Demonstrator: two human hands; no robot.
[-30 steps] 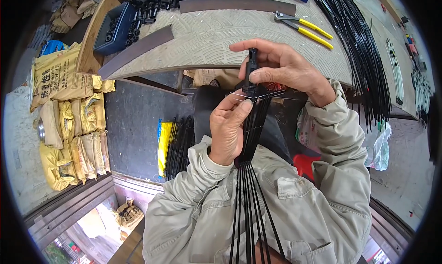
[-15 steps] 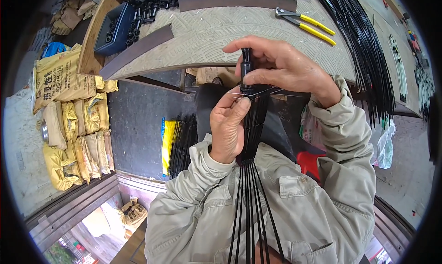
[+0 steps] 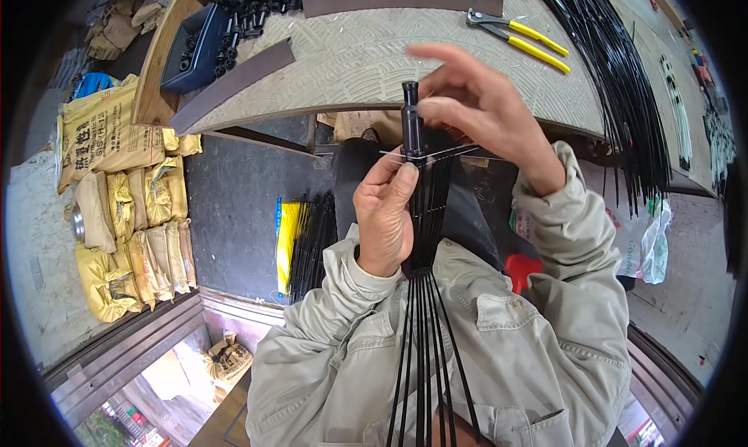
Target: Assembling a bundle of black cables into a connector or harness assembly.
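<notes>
On the workbench [image 3: 366, 77], the end-cutting pliers [image 3: 538, 37] lie right of the back strip [image 3: 405, 4]; farther right lies the rod bundle [image 3: 615, 81], its ends hanging over the edge. At the left end, the bin [image 3: 206, 51] stands behind the front strip [image 3: 238, 86]. The sacks [image 3: 113, 131] are piled at the person's left.

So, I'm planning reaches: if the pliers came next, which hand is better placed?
Probably the right hand, nearer the pliers, with thumb and index finger apart; the left hand holds the black fitting by its base.
</notes>
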